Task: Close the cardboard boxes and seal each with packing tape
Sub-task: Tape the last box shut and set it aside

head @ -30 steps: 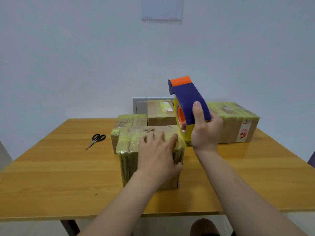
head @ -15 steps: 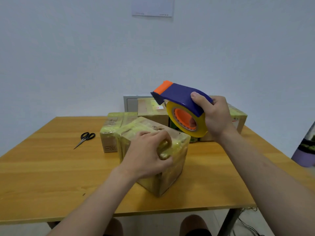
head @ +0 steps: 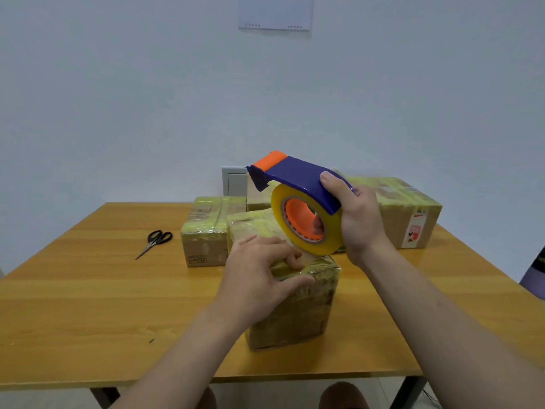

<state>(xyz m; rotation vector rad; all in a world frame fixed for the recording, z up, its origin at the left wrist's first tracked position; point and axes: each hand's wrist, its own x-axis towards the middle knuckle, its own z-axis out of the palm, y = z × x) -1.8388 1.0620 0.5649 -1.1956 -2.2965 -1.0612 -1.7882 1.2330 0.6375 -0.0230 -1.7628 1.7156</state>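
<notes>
Yellow tape on the roll (head: 306, 231) in the blue dispenser (head: 298, 177) now hangs right at the top of the box (head: 292, 311). A second ago you held the dispenser upright behind the box, which sat square under your flat palm. Since then you have turned the box so a corner faces you, and tipped the dispenser forward and down. I judge that you are starting a fresh strip on a box that is already heavily taped. Your right grip (head: 358, 222) is clamped on the dispenser, one finger over the cover and others inside the orange core. Just below it and to its left, your left grip (head: 259, 278) curls over the box's top edge, thumb on the near face. It seems to be pinning the tape end, though I cannot see the end itself. The box stands on the desk (head: 88, 293) beneath both grips.
</notes>
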